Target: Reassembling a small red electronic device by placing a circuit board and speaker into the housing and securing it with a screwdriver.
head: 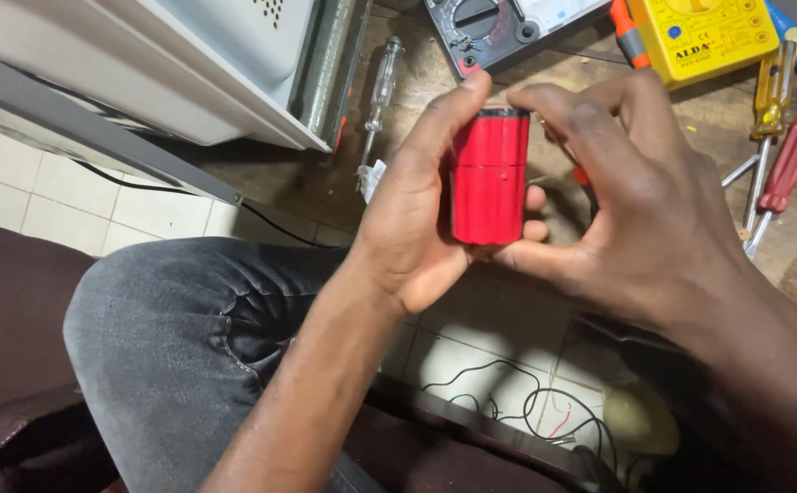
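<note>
Held item: red cylindrical battery pack (pixel 489 175), upright.
Left hand (pixel 416 215): closed around pack, thumb on top edge.
Right hand (pixel 640 196): fingers on top, thumb supporting base.

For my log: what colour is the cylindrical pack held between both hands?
Red cylindrical pack with a dark top end, seen in the head view.
</note>
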